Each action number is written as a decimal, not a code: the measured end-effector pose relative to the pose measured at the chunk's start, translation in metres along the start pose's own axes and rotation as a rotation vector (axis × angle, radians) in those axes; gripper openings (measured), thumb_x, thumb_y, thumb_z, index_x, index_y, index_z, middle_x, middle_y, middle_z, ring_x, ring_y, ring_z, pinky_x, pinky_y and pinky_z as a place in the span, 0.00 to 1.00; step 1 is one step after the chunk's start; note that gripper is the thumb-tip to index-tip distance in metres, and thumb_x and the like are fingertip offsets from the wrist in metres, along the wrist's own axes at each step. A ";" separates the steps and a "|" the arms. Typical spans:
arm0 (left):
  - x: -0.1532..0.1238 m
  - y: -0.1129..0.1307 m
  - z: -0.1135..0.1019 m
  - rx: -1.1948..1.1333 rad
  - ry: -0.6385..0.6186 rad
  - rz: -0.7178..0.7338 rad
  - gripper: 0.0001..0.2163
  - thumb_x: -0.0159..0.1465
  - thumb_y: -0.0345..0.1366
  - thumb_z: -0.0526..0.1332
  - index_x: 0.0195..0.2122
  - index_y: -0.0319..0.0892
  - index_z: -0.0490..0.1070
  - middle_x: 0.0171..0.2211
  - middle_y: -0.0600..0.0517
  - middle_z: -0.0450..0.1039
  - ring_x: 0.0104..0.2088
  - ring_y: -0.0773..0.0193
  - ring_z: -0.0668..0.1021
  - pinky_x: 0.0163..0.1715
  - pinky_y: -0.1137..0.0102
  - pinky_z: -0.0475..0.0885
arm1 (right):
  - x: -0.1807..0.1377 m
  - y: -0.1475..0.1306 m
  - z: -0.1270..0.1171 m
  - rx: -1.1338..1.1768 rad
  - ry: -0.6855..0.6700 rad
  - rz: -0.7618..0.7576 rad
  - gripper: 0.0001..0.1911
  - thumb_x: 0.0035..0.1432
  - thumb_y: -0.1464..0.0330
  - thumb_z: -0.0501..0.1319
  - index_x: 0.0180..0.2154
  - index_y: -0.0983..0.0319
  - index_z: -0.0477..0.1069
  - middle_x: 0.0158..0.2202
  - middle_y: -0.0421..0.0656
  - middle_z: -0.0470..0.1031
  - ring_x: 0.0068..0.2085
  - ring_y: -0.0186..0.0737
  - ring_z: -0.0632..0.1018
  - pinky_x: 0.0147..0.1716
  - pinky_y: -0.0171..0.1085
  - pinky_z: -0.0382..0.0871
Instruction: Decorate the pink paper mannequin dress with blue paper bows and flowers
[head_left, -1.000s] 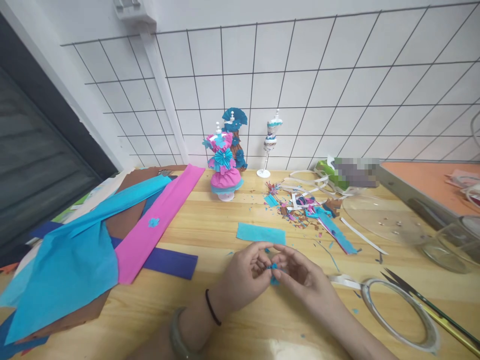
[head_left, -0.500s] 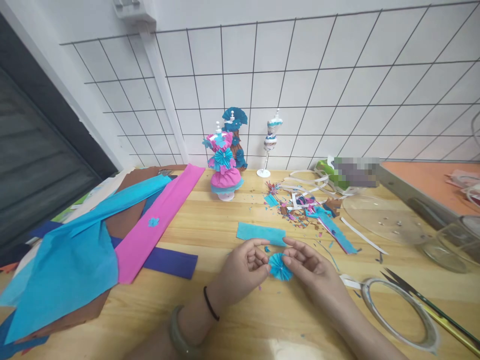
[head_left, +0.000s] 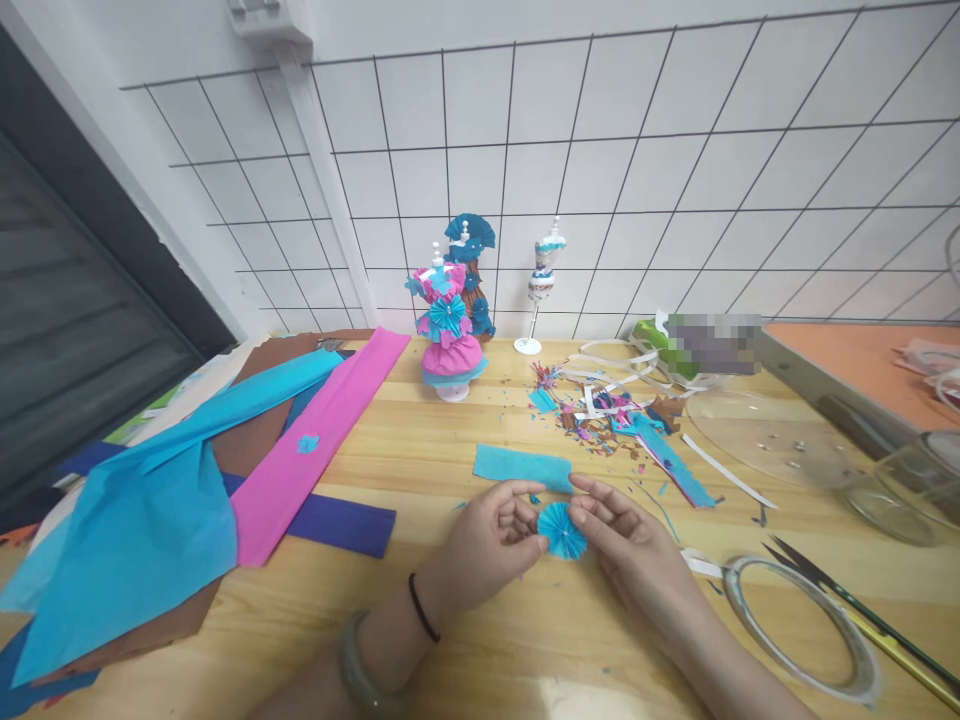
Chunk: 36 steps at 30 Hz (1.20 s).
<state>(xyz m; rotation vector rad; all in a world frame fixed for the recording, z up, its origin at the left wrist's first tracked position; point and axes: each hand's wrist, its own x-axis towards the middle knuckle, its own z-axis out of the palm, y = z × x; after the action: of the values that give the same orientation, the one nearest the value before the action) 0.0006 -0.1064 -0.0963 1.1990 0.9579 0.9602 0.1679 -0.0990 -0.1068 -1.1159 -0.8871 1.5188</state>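
Observation:
A small blue pleated paper rosette (head_left: pixel 563 531) is spread into a round fan just above the wooden table (head_left: pixel 480 640). My left hand (head_left: pixel 491 548) pinches its left edge, and my right hand (head_left: pixel 622 535) pinches its right edge. A flat blue paper rectangle (head_left: pixel 520 466) lies on the table just beyond my fingers.
Blue, pink, purple and brown crepe sheets (head_left: pixel 187 480) cover the left side. A pink and blue paper-dress figure (head_left: pixel 450 320) and a small white mannequin (head_left: pixel 541 285) stand at the back. Paper scraps (head_left: pixel 615 420) lie mid-right. A tape ring (head_left: pixel 799 625), scissors (head_left: pixel 855 610) and a glass jar (head_left: pixel 919 485) sit right.
The folded blue piece was bunched between my fingertips; it has been fanned out into a round rosette. Both hands have drawn slightly apart while keeping hold of it.

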 end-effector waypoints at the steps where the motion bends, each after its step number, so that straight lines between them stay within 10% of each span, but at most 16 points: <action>1: 0.000 0.000 0.000 -0.011 0.009 -0.003 0.20 0.50 0.29 0.62 0.45 0.37 0.63 0.27 0.55 0.65 0.26 0.72 0.70 0.26 0.75 0.66 | 0.000 0.000 0.000 -0.005 0.007 -0.003 0.24 0.40 0.63 0.70 0.41 0.62 0.69 0.30 0.41 0.73 0.32 0.36 0.74 0.33 0.33 0.68; 20: 0.003 0.000 -0.001 -0.035 0.036 -0.014 0.21 0.49 0.31 0.64 0.45 0.37 0.64 0.29 0.53 0.68 0.28 0.70 0.72 0.29 0.74 0.67 | -0.005 0.000 0.005 -0.137 -0.113 -0.084 0.28 0.41 0.61 0.68 0.45 0.60 0.66 0.31 0.42 0.73 0.35 0.39 0.75 0.38 0.38 0.68; 36: 0.002 0.007 -0.001 -0.028 0.021 -0.032 0.07 0.49 0.35 0.63 0.26 0.37 0.68 0.23 0.55 0.68 0.23 0.72 0.67 0.25 0.76 0.62 | -0.011 -0.003 0.010 -0.245 -0.112 -0.151 0.26 0.43 0.60 0.67 0.45 0.61 0.68 0.29 0.43 0.74 0.32 0.37 0.75 0.35 0.37 0.70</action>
<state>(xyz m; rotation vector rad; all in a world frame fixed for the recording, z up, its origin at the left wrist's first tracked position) -0.0009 -0.1036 -0.0896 1.1490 0.9746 0.9593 0.1597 -0.1094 -0.0983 -1.1175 -1.2324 1.3847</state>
